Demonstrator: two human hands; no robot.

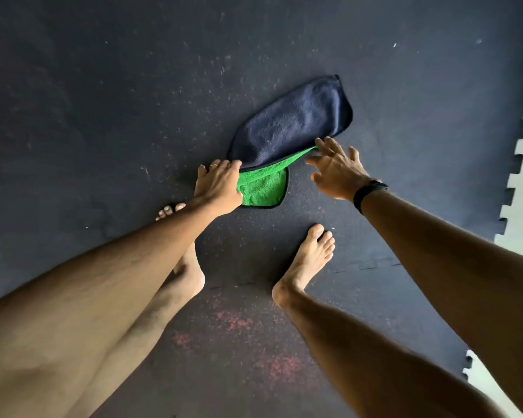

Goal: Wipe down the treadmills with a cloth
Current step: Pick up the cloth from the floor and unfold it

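A cloth (293,128), dark blue on one side and green on the other, lies partly folded on the dark rubber floor mat (103,101). My left hand (219,184) grips the cloth's left edge, where the blue layer lifts off the green one. Spread fingers of my right hand (337,171) hover at the cloth's right edge, the fingertips touching or nearly touching the blue layer. That wrist wears a black band (369,193). No treadmill is in view.
My two bare feet stand on the mat just below the cloth, the left foot (187,267) partly hidden by my left forearm, the right foot (307,263) in plain sight. The mat's jigsaw edge (517,164) meets a pale floor at the right.
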